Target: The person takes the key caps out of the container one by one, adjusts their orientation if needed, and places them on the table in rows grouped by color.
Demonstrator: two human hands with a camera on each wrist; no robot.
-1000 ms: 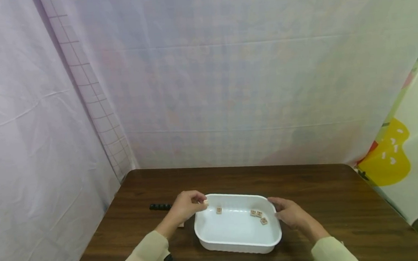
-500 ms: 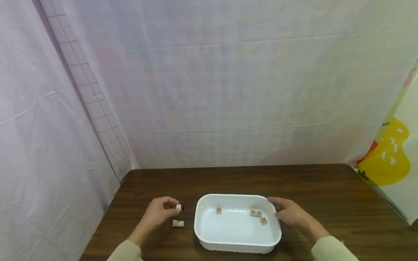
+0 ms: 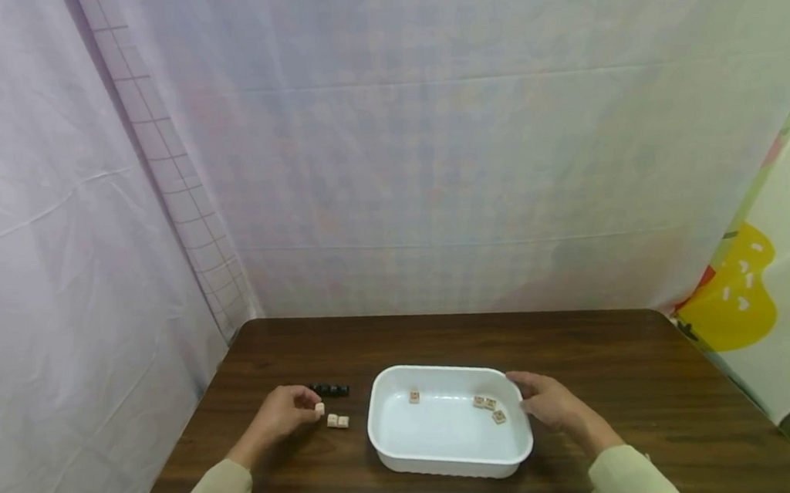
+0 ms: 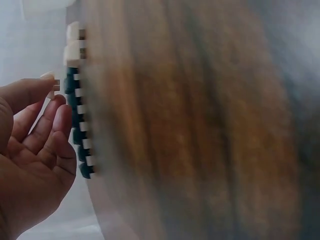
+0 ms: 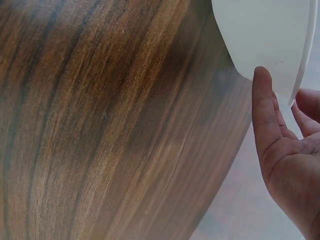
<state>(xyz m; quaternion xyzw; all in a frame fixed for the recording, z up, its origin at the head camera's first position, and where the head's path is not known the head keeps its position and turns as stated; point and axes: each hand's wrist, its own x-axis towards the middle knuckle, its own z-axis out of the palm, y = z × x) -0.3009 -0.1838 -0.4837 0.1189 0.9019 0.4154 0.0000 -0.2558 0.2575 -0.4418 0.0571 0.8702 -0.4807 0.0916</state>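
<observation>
Between the thumb and fingertips of my left hand point(image 3: 281, 414) is a small white block point(image 3: 320, 409), its pale edge showing in the left wrist view. Just right of it on the table, two white blocks point(image 3: 337, 421) stand side by side. Behind the held block lies a row of black blocks point(image 3: 330, 390), partly covered by the left hand. A white plastic tub point(image 3: 454, 465) stands to the right, several small beige blocks with brown marks point(image 3: 490, 404) on its floor. My right hand point(image 3: 550, 403) grips the tub's right rim, fingers along the outer wall and thumb at the edge.
The dark wooden table point(image 3: 583, 340) has rounded back corners. Pale curtains point(image 3: 423, 159) hang behind it and on the left. A sheet with a yellow printed shape point(image 3: 734, 305) hangs at the right.
The left hand has moved left from above the tub with the white block and lowered beside the black row. The two white blocks and the black row now show more. The right hand stays put.
</observation>
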